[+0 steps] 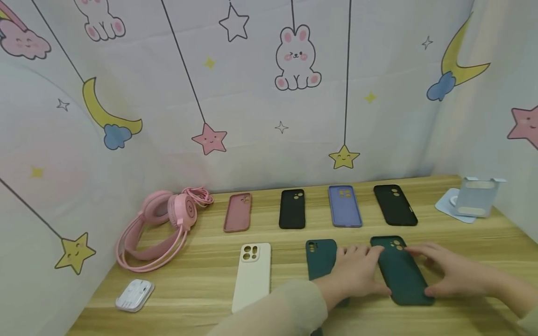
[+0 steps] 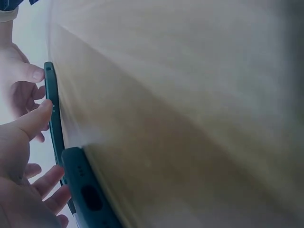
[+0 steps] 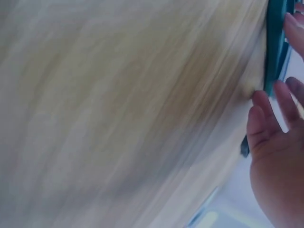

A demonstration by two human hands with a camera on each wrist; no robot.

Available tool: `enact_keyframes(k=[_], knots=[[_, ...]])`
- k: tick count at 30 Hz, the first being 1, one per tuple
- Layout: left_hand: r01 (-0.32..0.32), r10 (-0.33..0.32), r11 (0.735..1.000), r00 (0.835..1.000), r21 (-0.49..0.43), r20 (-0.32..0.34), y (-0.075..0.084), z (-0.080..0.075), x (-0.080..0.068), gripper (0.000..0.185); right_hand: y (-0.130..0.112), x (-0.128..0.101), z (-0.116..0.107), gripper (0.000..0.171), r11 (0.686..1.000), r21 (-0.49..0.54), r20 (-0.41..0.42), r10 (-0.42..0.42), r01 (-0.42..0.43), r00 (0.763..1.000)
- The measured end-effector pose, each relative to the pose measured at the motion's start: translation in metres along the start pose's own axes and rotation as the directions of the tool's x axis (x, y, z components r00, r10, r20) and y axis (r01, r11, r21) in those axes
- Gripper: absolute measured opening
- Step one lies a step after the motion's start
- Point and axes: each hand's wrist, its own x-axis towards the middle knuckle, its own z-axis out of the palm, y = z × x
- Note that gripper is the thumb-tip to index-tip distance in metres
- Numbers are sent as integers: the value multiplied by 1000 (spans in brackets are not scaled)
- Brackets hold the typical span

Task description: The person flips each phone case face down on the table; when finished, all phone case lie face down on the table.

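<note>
Green case (image 1: pixel 401 273), left hand (image 1: pixel 357 273) overlapping.

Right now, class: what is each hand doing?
Left hand: open, fingers resting on the dark green phone case.
Right hand: open, fingers touching that case's right edge.

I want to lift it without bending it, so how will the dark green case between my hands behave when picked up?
The green case looks thin and hollow, so probably light and somewhat flexible. It lies flat on the table, so it should slide, not roll.
</note>
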Motion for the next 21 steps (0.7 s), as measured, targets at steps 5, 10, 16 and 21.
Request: enact_keyframes(k=[5, 10, 16, 21], knots=[[-7, 7, 1000, 1000, -10, 30, 1, 2, 2, 85, 2, -2, -1, 78, 1000, -4, 34, 16, -16, 999], [-26, 26, 1000, 999, -1, 30, 3, 3, 2, 86, 6, -4, -2, 78, 999, -32, 1, -28, 28, 1000], [-33, 34, 999, 999, -11, 41, 2, 4, 2, 85, 7, -4, -1, 79, 993, -93, -37, -72, 68, 997], [-23, 24, 1000, 997, -18, 67, 0, 6, 2, 85, 6, -5, 3, 81, 978, -179, -66, -116, 103, 991]])
